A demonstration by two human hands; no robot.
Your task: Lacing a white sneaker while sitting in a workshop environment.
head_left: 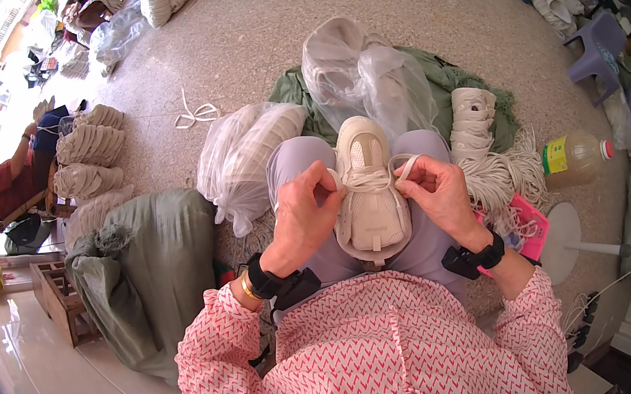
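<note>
A cream mesh sneaker (372,218) rests between my knees, its toe pointing away from me. A pale shoelace (369,182) crosses its upper in rows. My left hand (304,210) is closed at the shoe's left edge, pinching one lace end between thumb and fingers. On the opposite edge, my right hand (438,190) pinches the other lace end, and a loop of it (404,164) stands up beside the fingers. Both hands are at about the same height, close to the eyelets. Part of each lace end is hidden inside the fingers.
Clear plastic bags of shoe parts (251,154) lie ahead on a green cloth (291,94). Bundled white laces (486,176), a pink basket (532,225) and a large bottle (574,157) are at right. A green sack (159,271) stands left; another person (13,175) sits beyond it.
</note>
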